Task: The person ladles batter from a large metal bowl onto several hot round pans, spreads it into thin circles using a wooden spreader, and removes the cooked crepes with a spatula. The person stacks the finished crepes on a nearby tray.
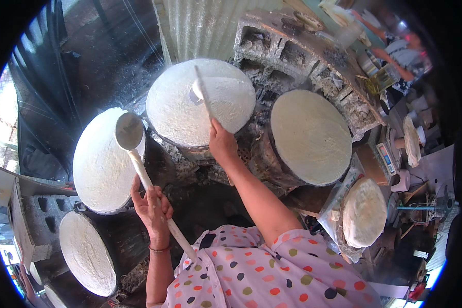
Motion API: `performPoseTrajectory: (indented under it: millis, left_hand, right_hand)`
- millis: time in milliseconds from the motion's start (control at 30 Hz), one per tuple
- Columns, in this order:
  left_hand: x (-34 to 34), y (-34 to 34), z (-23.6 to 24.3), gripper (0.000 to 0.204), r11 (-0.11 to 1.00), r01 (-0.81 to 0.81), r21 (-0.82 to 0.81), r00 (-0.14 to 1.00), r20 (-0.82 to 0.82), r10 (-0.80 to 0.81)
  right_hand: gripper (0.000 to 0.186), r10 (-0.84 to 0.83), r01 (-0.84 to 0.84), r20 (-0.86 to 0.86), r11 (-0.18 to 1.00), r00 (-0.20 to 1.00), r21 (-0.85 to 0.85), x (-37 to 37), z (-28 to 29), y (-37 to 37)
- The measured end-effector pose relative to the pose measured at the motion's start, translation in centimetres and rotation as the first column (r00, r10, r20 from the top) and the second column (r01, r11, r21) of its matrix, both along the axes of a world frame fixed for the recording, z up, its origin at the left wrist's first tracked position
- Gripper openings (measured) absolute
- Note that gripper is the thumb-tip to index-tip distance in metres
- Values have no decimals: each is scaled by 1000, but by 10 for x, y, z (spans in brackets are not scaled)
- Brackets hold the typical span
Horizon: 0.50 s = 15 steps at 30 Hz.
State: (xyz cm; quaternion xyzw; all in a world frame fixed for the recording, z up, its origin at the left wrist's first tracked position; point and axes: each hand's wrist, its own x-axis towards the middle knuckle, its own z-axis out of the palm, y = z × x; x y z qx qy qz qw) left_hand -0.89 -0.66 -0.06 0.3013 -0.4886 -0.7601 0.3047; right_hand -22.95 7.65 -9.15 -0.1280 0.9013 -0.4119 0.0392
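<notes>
My left hand (153, 208) is closed round the long wooden handle of a ladle (130, 131). The ladle's round metal bowl hangs over the right edge of the left griddle (102, 169), which has a whitish coating. My right hand (224, 142) grips a long, thin, flat stick (204, 95), seen nearly edge-on, over the middle griddle (174, 110). Beside the stick lies a small white patch with a dark grey spot; I cannot make out what it is. Pale, rough coating also covers the right griddle (310, 138) and the lower left griddle (87, 254).
A stack of pale round flatbreads (364, 213) lies at right on a plastic-covered support. Concrete blocks (292, 56) stand behind the griddles, dark sheeting (87, 66) at left. A small digital scale (386, 158) sits at right. Another person (403, 54) is at the far right.
</notes>
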Motion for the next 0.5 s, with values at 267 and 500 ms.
performPoseTrajectory:
  millis: [267, 500]
  left_hand:
    - [10, -2, -3, 49, 999, -36, 20, 999, -30, 36]
    - [-4, 2, -6, 50, 1000, 7, 23, 1000, -2, -7]
  right_hand:
    - [31, -213, 198, -74, 965, 974, -171, -16, -12, 89]
    - [34, 99, -96, 6, 977, 995, -192, 26, 3, 45]
